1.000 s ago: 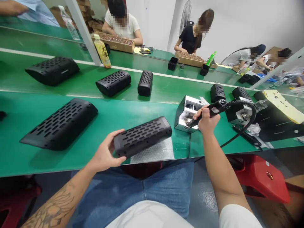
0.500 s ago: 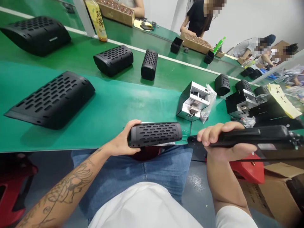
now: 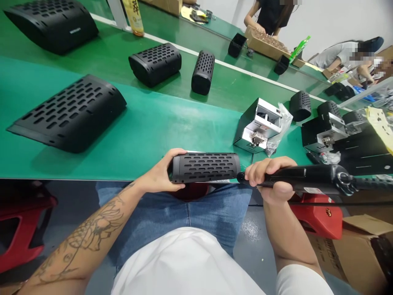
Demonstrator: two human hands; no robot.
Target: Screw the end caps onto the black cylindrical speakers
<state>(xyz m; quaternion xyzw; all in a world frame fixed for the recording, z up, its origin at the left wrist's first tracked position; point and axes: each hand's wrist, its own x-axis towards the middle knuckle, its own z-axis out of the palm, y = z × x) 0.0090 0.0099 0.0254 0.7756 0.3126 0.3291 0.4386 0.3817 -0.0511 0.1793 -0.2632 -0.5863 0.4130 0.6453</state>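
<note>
At the table's front edge my left hand is wrapped around the left end of a black slotted housing, its long slotted face turned up. A black electric screwdriver lies sideways in my right hand, with a cord running off to the right. Its nose points left at the housing's right end, very close to it; I cannot tell whether they touch. Just beyond my right hand stands a silver-and-black screw feeder with a clear plastic bag beside it.
A larger slotted black housing rests on the green mat at left. Farther back stand more housings and a yellow bottle. A second feeder is at right. Across the table a co-worker handles a cardboard tray.
The screwdriver has moved left, and its nose has come up to the housing's right end. My left hand keeps its hold. The whole view has shifted slightly.
</note>
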